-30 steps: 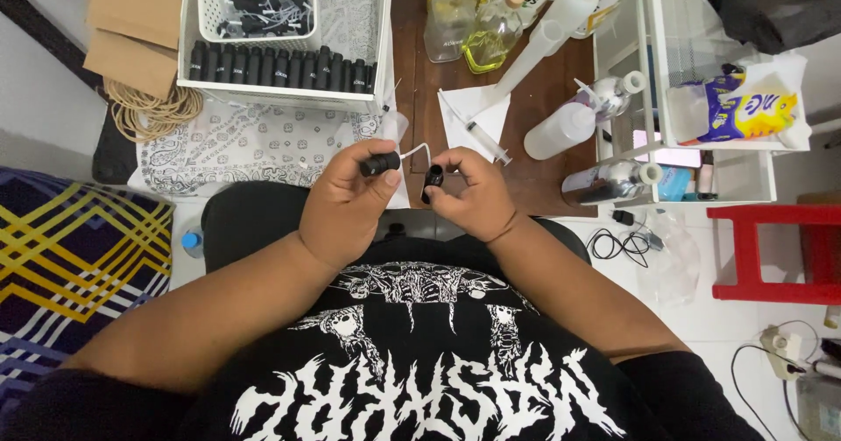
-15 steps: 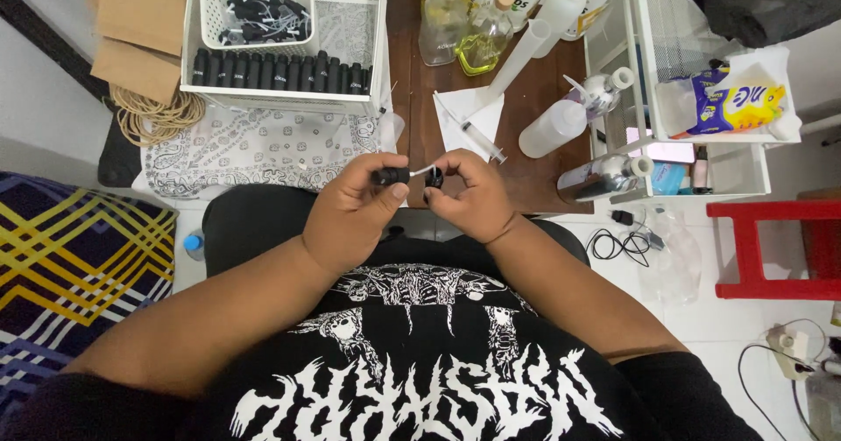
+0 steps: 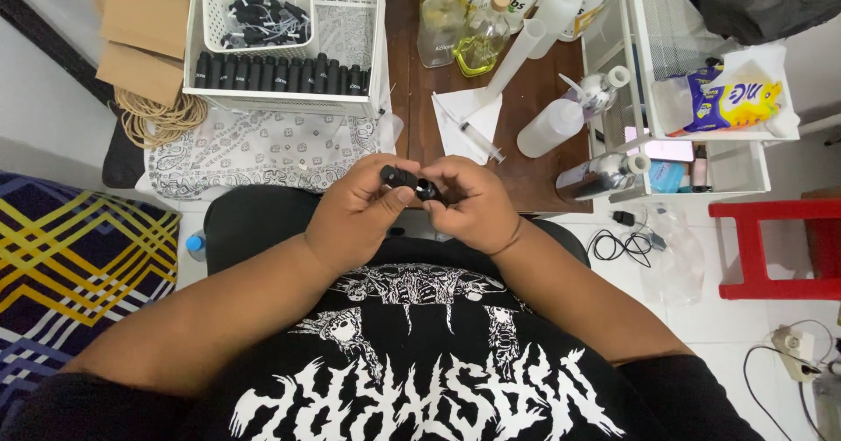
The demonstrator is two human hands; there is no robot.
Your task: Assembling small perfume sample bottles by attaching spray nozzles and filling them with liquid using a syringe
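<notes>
Pinching a small black plastic cap (image 3: 399, 176) in my left hand (image 3: 359, 218); its long axis points right at the small black bottle (image 3: 429, 189) gripped in my right hand (image 3: 477, 209); the two nearly touch.

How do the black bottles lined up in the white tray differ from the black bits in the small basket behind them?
The black bottles lie side by side in one neat row; the black bits sit in a jumbled heap. The bottles look like plain tubes, while the bits have thin pale stems sticking out. The bottles lie on the tray floor; the bits fill a slotted basket. Both are small and black.
</notes>
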